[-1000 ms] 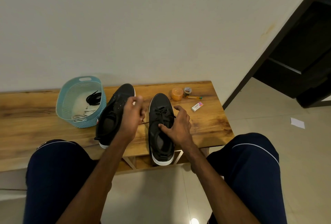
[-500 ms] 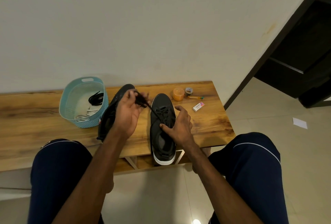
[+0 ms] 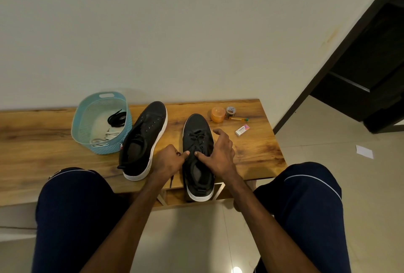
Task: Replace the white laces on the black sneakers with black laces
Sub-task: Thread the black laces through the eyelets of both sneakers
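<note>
The left hand (image 3: pixel 167 161), just left of the laced sneaker (image 3: pixel 197 126), hides where it pinches the black lace (image 3: pixel 196 138). The right hand (image 3: pixel 220 152) covers the sneaker's right eyelets. Far left, the worktop (image 3: pixel 32 141) is cut off. Beyond the toe, the small jar (image 3: pixel 230 111) is too small to tell.

Surface and material findings
Table (image 3: pixel 251 152): grained wood, slight sheen. Sneakers (image 3: pixel 150 124): matt black cloth. Basket (image 3: pixel 82 120): perforated teal plastic. Floor (image 3: pixel 196 229): glossy tile.
</note>
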Motion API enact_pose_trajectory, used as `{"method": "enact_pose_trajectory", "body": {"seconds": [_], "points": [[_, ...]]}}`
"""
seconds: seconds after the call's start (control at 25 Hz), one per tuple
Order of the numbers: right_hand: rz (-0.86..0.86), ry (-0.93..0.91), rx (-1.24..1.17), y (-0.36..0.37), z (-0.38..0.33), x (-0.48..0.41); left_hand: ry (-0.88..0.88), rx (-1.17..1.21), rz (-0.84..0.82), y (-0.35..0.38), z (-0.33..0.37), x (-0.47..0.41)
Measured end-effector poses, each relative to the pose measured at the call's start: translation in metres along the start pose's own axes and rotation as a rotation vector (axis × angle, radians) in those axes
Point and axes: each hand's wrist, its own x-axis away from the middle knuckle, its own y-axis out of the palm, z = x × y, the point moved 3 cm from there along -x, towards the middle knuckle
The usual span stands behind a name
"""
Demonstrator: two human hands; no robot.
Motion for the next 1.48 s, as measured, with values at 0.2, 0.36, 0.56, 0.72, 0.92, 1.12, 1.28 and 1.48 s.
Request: {"method": "enact_pose_trajectory", "body": {"seconds": [0.2, 0.36, 0.56, 0.72, 0.92, 1.12, 1.28, 1.48], "points": [[-0.008, -0.004, 0.001, 0.001, -0.001, 0.0, 0.073, 0.138, 0.1, 0.004, 0.002, 0.001], [-0.012, -0.023, 0.01, 0.001, -0.001, 0.001, 0.191, -0.075, 0.155, 0.001, 0.008, 0.0], [-0.031, -0.013, 0.026, -0.001, -0.001, 0.0, 0.247, -0.174, 0.169, -0.01, 0.016, -0.009], [-0.041, -0.016, 0.035, -0.002, -0.001, 0.001, 0.05, 0.689, 0.007, -0.034, 0.017, -0.014], [-0.088, -0.015, 0.0, -0.006, -0.004, 0.0, 0.108, 0.893, 0.002, -0.057, 0.023, -0.01], [0.086, -0.193, -0.167, -0.016, -0.031, 0.008, 0.28, 1.15, -0.165, -0.072, 0.035, -0.002], [-0.063, -0.322, -0.365, -0.001, -0.075, 0.017, 0.439, 1.353, -0.272, -0.088, 0.043, 0.005], [-0.144, -0.312, -0.383, 0.008, -0.088, 0.015, 0.42, 1.49, -0.196, -0.105, 0.032, 0.005]]}}
